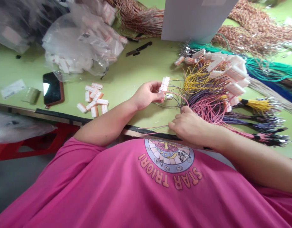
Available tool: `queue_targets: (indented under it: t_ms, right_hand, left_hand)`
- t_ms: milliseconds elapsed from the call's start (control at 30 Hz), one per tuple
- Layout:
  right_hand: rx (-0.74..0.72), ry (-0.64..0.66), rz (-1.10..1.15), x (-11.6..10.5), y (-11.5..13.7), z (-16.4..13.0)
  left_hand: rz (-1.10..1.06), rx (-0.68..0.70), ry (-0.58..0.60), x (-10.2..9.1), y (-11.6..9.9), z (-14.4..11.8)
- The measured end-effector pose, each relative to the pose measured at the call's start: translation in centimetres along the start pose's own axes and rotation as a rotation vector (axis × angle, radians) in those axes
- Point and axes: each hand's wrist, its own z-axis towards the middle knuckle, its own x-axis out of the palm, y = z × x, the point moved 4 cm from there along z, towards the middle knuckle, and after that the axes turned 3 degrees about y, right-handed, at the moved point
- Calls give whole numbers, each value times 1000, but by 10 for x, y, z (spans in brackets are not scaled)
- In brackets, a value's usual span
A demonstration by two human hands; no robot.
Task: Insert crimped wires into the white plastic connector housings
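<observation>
My left hand pinches a white and orange plastic connector housing between thumb and fingers. Several thin wires run from that housing toward the right. Near the table's front edge, my right hand has its fingers curled by the pink wires; what lies inside them, if anything, is hidden. Another small white connector sits just past my left fingertips. Beyond my right hand spreads a bundle of yellow wires and purple wires, with many white connectors heaped on top.
Loose connector housings lie left of my left forearm, beside a phone and a tape roll. Farther back are a plastic bag of housings, a knife, a grey panel and green wires.
</observation>
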Motion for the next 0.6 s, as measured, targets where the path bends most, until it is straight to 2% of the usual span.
queue_targets:
  t_ms: [167,267,333,400,467,500,533,600]
  right_hand:
    - [82,-106,71,-23,1,-12]
    - [103,-171,156,-40,13,-7]
    - [12,-208,297,-50,25,3]
    - [-167,-234,507,-55,36,14]
    - [-293,-271,704,-54,36,23]
    - [-270,-314,761,-50,30,26]
    - [-184,-370,777,-45,21,28]
    - [103,-494,709,-32,-5,26]
  left_hand:
    - [-81,-29,45,-1,4,1]
    - [-162,-55,77,-1,5,0]
    - [-215,-76,103,0,5,-1]
    - [-242,-99,120,1,4,-2]
    - [-248,-114,131,1,4,-3]
    - [-245,-113,135,1,4,-3]
    - [-241,-106,139,1,4,-3]
    - [-227,-86,147,1,4,-3]
